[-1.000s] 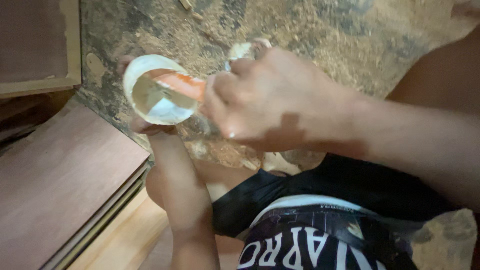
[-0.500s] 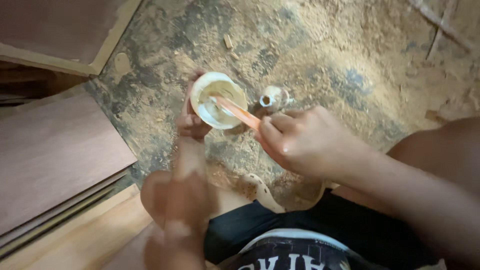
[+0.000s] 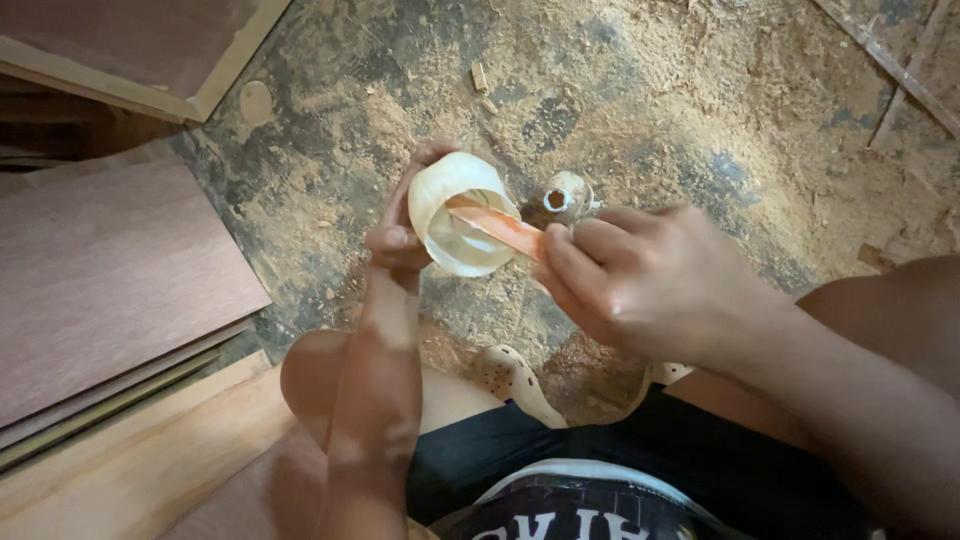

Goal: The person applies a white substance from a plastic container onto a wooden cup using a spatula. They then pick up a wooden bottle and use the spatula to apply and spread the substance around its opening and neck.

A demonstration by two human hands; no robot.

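Note:
My left hand (image 3: 400, 235) grips a small round cream-coloured container (image 3: 458, 212), tilted so its open mouth faces me. My right hand (image 3: 640, 285) pinches a flat orange stick (image 3: 497, 228) whose far end reaches inside the container, into pale paste. Both hands hover over a floor covered in sawdust (image 3: 640, 90). My knees and black shorts fill the lower part of the view.
A small round bottle or cap (image 3: 566, 194) stands on the floor just beyond my right hand. Brown plywood sheets (image 3: 110, 270) are stacked at left, with a framed board (image 3: 160, 50) at top left. A cream perforated sandal (image 3: 510, 378) lies under my hands. Thin wooden strips (image 3: 890, 70) lie top right.
The view has shifted, so hands and container now sit nearer the middle. My right hand has drawn back, exposing more of the orange stick in the container.

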